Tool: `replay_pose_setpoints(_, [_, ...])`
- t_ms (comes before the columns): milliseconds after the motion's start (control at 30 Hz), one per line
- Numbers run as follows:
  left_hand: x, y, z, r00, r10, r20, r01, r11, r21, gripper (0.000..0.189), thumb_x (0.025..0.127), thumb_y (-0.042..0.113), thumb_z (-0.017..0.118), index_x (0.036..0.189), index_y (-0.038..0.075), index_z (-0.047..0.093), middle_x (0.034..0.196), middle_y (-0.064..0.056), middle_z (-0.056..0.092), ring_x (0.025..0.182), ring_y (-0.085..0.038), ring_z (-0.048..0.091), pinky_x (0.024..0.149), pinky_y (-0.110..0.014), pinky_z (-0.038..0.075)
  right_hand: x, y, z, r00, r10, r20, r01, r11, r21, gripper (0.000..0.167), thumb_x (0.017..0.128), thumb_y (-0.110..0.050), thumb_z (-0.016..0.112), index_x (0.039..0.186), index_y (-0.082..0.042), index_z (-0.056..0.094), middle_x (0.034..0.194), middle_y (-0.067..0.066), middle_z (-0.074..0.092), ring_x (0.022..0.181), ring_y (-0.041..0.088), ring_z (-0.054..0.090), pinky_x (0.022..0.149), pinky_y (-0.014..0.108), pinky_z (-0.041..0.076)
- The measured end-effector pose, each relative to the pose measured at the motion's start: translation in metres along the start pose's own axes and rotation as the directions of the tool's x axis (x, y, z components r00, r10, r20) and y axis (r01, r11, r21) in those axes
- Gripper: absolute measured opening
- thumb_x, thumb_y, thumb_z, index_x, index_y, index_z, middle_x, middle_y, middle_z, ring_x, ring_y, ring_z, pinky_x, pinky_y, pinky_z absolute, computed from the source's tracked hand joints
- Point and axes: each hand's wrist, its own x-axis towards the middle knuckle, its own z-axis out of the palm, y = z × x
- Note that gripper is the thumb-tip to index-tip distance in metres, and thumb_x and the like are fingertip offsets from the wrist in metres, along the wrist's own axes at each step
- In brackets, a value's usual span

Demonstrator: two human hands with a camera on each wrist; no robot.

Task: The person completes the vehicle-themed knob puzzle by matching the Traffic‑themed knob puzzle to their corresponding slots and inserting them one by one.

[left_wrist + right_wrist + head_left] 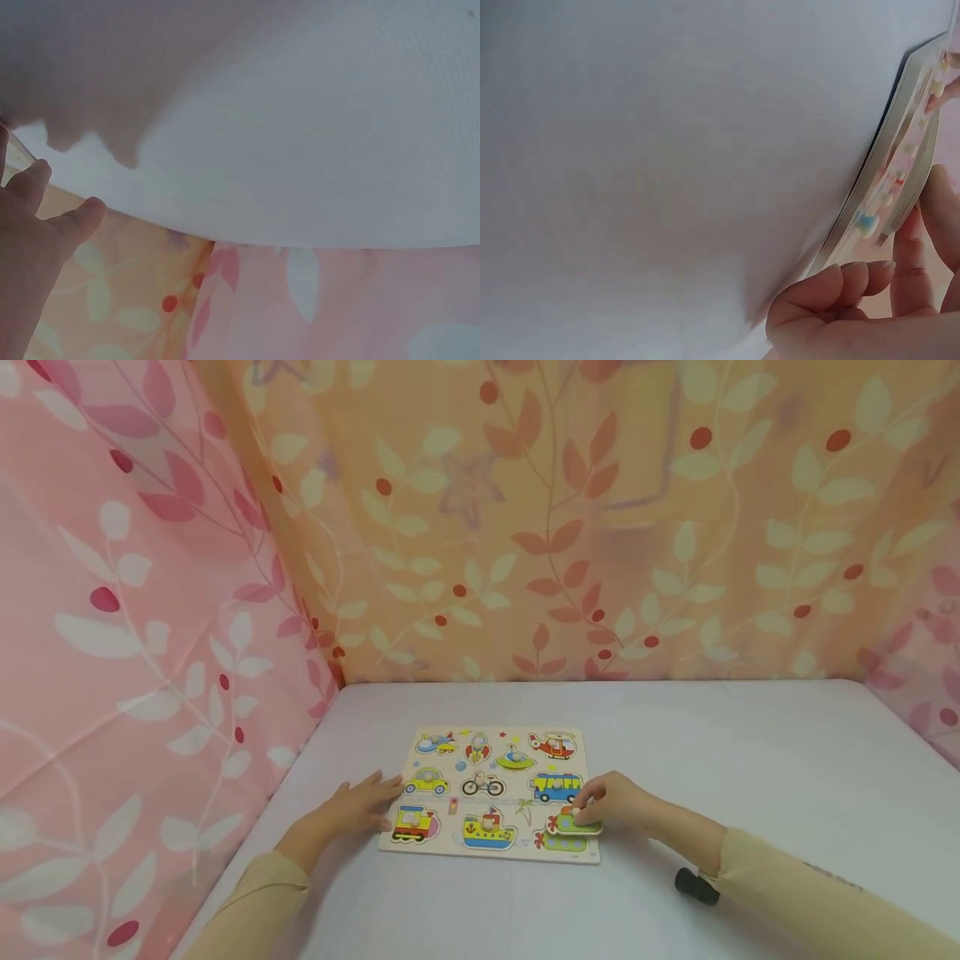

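Note:
A wooden knob puzzle board (517,785) with vehicle pictures lies flat on the white table. My right hand (618,802) pinches a green submarine puzzle piece (576,825) near the board's lower right corner. That piece is raised above its printed submarine recess (564,844) and partly covers it. In the right wrist view, the thumb and fingers grip the edge-on piece (916,187) above the board. My left hand (356,810) has its fingers spread at the board's left edge, near the train piece (415,823). Spread fingers also show in the left wrist view.
Several other knobbed pieces sit in the board, among them a boat (487,833), a bus (557,787) and a bicycle (482,785). A small black object (697,887) is beside the right sleeve. Patterned curtains (525,527) stand behind and beside the table (712,743).

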Motion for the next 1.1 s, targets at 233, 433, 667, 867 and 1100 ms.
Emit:
replay_pose_setpoints(233, [0.001,0.0,0.0,1.0,-0.013,0.006,0.013,1.0,-0.005,0.068,0.085,0.026,0.073,0.146,0.014,0.046,0.155,-0.007,0.035,0.146,-0.037,0.011,0.109,-0.069,0.003,-0.004,-0.003,0.004,1.0,0.027,-0.006,-0.026,0.999,0.032,0.01,0.078,-0.012,0.081,0.084,-0.008,0.074,0.087,0.007,0.052,0.089,0.024,0.045,0.066,0.033,0.034])
replay_pose_setpoints(433, [0.001,0.0,0.001,1.0,-0.008,0.004,0.008,1.0,-0.009,0.069,0.085,0.026,0.073,0.147,0.014,0.045,0.155,-0.007,0.035,0.146,-0.037,0.011,0.109,-0.069,0.002,-0.008,-0.004,0.006,1.0,0.023,-0.01,-0.022,0.999,0.034,0.011,0.078,-0.012,0.081,0.084,-0.007,0.074,0.087,0.007,0.053,0.089,0.024,0.045,0.067,0.033,0.035])
replay_pose_setpoints(667, [0.0,0.002,-0.001,1.0,-0.003,0.007,0.003,1.0,-0.001,0.068,0.086,0.025,0.073,0.146,0.012,0.046,0.155,-0.009,0.035,0.146,-0.039,0.012,0.109,-0.07,0.002,-0.011,-0.007,0.009,1.0,0.025,-0.005,-0.025,1.0,0.017,0.012,0.077,-0.014,0.082,0.085,-0.008,0.074,0.088,0.007,0.051,0.09,0.024,0.045,0.068,0.034,0.035])
replay_pose_setpoints(867, [0.0,0.001,-0.001,1.0,0.017,0.004,-0.017,1.0,0.017,0.067,0.086,0.023,0.073,0.145,0.01,0.046,0.154,-0.01,0.036,0.145,-0.04,0.014,0.108,-0.071,0.004,-0.011,-0.009,0.012,1.0,0.021,-0.004,-0.021,1.0,0.002,0.012,0.078,-0.013,0.082,0.083,-0.008,0.073,0.087,0.007,0.053,0.089,0.024,0.046,0.068,0.033,0.037])
replay_pose_setpoints(1100, [-0.001,-0.001,0.0,1.0,0.023,0.0,-0.023,1.0,0.018,0.066,0.086,0.023,0.073,0.145,0.009,0.046,0.154,-0.011,0.036,0.145,-0.041,0.014,0.108,-0.071,0.004,-0.011,-0.01,0.02,1.0,-0.003,-0.001,0.003,1.0,-0.021,0.011,0.077,-0.012,0.083,0.08,-0.009,0.073,0.086,0.006,0.054,0.086,0.022,0.047,0.067,0.031,0.037])
